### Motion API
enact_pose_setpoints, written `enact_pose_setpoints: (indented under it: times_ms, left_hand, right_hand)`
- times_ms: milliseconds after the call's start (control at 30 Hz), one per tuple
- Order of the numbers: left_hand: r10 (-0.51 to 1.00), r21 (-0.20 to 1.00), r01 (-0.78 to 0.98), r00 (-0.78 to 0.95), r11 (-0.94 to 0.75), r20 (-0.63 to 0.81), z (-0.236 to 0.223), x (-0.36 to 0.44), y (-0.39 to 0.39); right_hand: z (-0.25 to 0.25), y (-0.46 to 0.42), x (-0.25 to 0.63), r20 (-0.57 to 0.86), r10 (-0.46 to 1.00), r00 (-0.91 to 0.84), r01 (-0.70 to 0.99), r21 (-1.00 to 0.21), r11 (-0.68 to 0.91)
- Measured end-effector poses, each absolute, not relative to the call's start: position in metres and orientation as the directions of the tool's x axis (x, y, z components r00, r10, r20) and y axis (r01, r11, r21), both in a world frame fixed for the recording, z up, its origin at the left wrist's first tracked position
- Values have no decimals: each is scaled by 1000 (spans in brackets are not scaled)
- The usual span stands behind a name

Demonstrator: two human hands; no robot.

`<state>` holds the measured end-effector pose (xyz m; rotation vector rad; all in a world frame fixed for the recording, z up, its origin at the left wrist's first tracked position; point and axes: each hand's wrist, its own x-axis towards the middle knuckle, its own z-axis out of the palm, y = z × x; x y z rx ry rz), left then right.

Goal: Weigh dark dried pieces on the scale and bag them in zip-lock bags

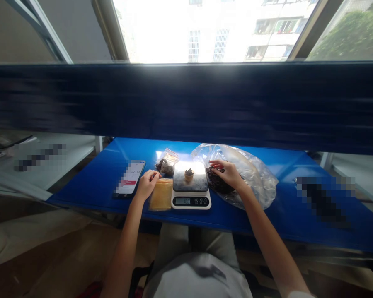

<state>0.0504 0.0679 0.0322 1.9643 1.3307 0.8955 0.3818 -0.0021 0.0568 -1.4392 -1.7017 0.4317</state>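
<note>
My left hand hangs curled just above a flat amber packet, next to a smartphone with a lit screen. A small zip bag of dark dried pieces lies behind that hand. My right hand rests inside the mouth of a large clear plastic bag, its fingers on a heap of dark dried pieces. Between my hands stands a white digital kitchen scale, carrying a small tan cup with dark pieces in it. The display digits are too small to read.
Everything stands on a blue table. A dark, blurred band crosses the view above it, with a bright window beyond. White shelves stand to both sides, partly hidden by pixelated patches. My grey-clothed lap lies below the front edge.
</note>
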Motion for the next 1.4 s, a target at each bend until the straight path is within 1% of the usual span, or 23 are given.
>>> enact_pose_setpoints:
  times_ms: [167, 400, 700, 800, 1000, 1067, 1133, 1233, 1333, 1400]
  left_hand:
    - [937, 761, 555, 281, -335, 207, 34, 51, 66]
    - [940, 764, 556, 277, -327, 201, 37, 52, 64]
    - [940, 753, 566, 258, -335, 224, 38, 54, 64]
    - [939, 753, 565, 265, -336, 221, 39, 53, 64]
    - [941, 758, 563, 267, -328, 208, 38, 52, 65]
    - [942, 770, 551, 267, -322, 203, 37, 52, 65]
    - [943, 777, 543, 268, -318, 198, 36, 52, 65]
    - [944, 780, 542, 267, -312, 193, 38, 52, 65]
    - [944, 781, 540, 271, -313, 190, 39, 52, 65]
    - [943, 782, 540, 275, -313, 187, 39, 52, 65]
  right_hand:
    - [59, -3, 381, 411, 911, 22, 685, -670, 286]
    - [65, -6, 382, 401, 916, 1, 766, -589, 257]
    - [63, -5, 382, 427, 904, 4, 755, -594, 277]
    - [65, -6, 380, 439, 898, 4, 768, -577, 279]
    - [69, -6, 380, 393, 919, 19, 801, -556, 221]
    - [68, -5, 382, 405, 914, 24, 806, -549, 222]
    - [67, -4, 383, 433, 901, 30, 797, -554, 240]
    - [68, -4, 380, 466, 884, 29, 745, -600, 291]
    - [70, -3, 368, 509, 861, -4, 686, -625, 373]
    - [71, -3, 354, 555, 831, -24, 658, -617, 431]
